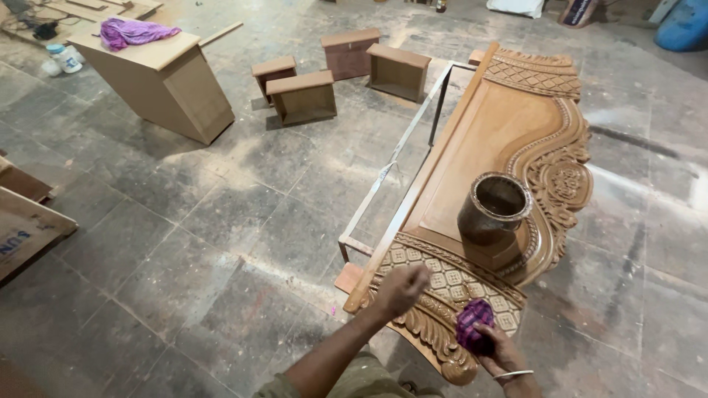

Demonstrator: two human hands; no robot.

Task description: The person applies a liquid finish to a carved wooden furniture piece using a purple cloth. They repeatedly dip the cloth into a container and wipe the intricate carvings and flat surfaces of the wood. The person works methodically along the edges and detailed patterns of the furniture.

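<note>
The right hand (495, 352) has its grip clenched round a bunched purple cloth (473, 322), pressed down on the carved lattice border at the near end of the wooden headboard panel (495, 133). The left hand (402, 289) is balled into a loose fist just above the panel's near left edge, apart from the cloth; I cannot tell whether anything is inside it, and it does not seem to touch the wood.

It looks to me like wiping or rubbing polish into the carving. To do that well, I would say the wad should stay tight and small enough to push into the cut squares and the scrolled leafwork below them, working along the pattern, not across it, so no residue sits in the hollows. The free hand would do better flat on the panel's rim to steady it, since the piece lies propped on a thin metal frame (395, 163) and could rock.

A dark round tin (493, 208), open at the top, stands on the smooth middle of the panel, well within reach but near enough to tip if the board shifts.

Farther off on the dusty stone floor (184, 243) sit several small wooden drawer boxes (302, 96) and a plain cabinet (158, 77) with another purple rag on top (133, 32).
</note>
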